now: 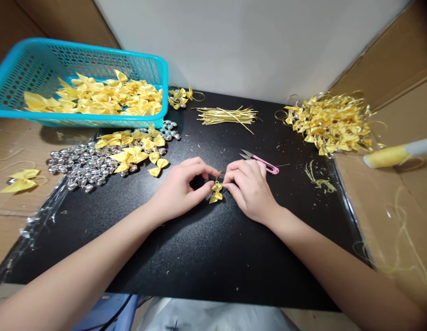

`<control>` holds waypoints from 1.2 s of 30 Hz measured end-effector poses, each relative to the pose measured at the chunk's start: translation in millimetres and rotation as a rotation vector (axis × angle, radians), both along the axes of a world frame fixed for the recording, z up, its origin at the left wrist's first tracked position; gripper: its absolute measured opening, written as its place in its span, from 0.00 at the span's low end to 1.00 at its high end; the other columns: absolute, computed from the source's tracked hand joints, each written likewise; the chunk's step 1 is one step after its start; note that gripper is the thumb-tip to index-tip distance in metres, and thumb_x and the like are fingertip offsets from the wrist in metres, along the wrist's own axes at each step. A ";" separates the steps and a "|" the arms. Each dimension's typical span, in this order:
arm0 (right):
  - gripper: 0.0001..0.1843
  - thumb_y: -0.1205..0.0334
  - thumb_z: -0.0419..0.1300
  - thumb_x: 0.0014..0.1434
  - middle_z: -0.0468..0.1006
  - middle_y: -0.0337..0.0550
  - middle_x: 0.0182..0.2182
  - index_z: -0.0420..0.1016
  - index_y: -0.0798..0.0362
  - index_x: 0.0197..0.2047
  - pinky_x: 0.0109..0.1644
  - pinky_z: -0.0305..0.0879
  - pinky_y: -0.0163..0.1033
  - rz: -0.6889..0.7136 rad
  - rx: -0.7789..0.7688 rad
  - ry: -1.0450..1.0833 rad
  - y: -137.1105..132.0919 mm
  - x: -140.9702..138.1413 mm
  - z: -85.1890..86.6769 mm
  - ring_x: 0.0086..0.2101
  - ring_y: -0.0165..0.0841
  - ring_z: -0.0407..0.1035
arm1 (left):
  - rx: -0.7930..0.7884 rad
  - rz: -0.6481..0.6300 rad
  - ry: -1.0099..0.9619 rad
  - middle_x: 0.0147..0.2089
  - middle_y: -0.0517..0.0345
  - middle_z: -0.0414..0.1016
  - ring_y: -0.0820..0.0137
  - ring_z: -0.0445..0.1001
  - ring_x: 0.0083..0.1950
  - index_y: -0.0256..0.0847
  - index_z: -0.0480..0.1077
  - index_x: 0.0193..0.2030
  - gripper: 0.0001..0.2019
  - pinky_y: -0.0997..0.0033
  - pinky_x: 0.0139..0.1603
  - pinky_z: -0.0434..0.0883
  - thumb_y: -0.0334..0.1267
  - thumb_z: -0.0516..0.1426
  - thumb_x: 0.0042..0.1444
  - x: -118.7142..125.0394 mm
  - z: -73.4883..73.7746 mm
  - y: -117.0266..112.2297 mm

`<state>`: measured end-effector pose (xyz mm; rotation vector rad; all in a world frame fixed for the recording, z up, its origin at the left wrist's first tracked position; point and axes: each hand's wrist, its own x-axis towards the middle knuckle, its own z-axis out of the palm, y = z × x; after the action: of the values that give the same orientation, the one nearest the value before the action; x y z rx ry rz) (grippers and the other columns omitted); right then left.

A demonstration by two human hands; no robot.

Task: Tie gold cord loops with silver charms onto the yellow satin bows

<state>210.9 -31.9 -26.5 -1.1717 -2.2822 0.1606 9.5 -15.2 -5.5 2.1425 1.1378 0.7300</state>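
My left hand (181,186) and my right hand (250,186) meet at the middle of the black mat (206,248). Both pinch one small yellow ribbon bow (216,192) between their fingertips, with a thin gold thread at its top. The fingers of both hands are curled in a pinch. Pink thread snips (260,161) lie just behind my right hand. A loose group of yellow bows (134,149) and a heap of small silver bells (84,165) lie to the left of my left hand.
A turquoise basket (13,73) full of yellow bows stands at the back left. Cut gold threads (227,115) lie at the back middle. A pile of bows with thread loops (332,122) sits at the back right. Cardboard walls flank the mat. A yellow spool (389,156) pokes in at right.
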 end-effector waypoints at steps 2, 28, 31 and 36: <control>0.07 0.64 0.54 0.66 0.76 0.43 0.40 0.71 0.51 0.37 0.50 0.51 0.45 0.000 -0.002 -0.001 -0.2 -0.2 0.6 0.43 0.37 0.63 | 0.007 -0.003 -0.034 0.34 0.57 0.72 0.69 0.71 0.38 0.38 0.77 0.39 0.07 0.68 0.42 0.68 0.35 0.58 0.57 -0.2 0.2 -0.2; 0.08 0.65 0.53 0.66 0.75 0.44 0.39 0.71 0.51 0.36 0.50 0.52 0.45 -0.033 0.003 -0.002 1.8 -1.2 1.5 0.42 0.38 0.63 | -0.046 -0.182 0.150 0.36 0.57 0.72 0.68 0.66 0.39 0.39 0.69 0.32 0.10 0.66 0.45 0.64 0.38 0.52 0.64 6.6 2.1 2.4; 0.07 0.64 0.53 0.66 0.75 0.44 0.40 0.70 0.50 0.36 0.51 0.52 0.46 -0.063 -0.021 -0.003 2.8 -0.7 0.7 0.43 0.38 0.63 | -0.063 -0.185 0.149 0.36 0.57 0.72 0.68 0.67 0.39 0.40 0.69 0.31 0.12 0.66 0.45 0.64 0.40 0.51 0.64 6.5 1.7 2.3; 0.06 0.65 0.54 0.65 0.75 0.44 0.40 0.69 0.52 0.36 0.52 0.53 0.46 -0.054 -0.011 0.035 3.8 -0.1 -0.6 0.43 0.38 0.64 | -0.084 -0.210 0.153 0.36 0.57 0.72 0.68 0.67 0.40 0.39 0.69 0.32 0.11 0.66 0.46 0.64 0.40 0.52 0.64 4.8 1.6 2.7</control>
<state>210.9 -28.1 -27.1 -1.2259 -2.2195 0.1718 14.4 -12.5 -3.9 2.2339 0.9816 0.4229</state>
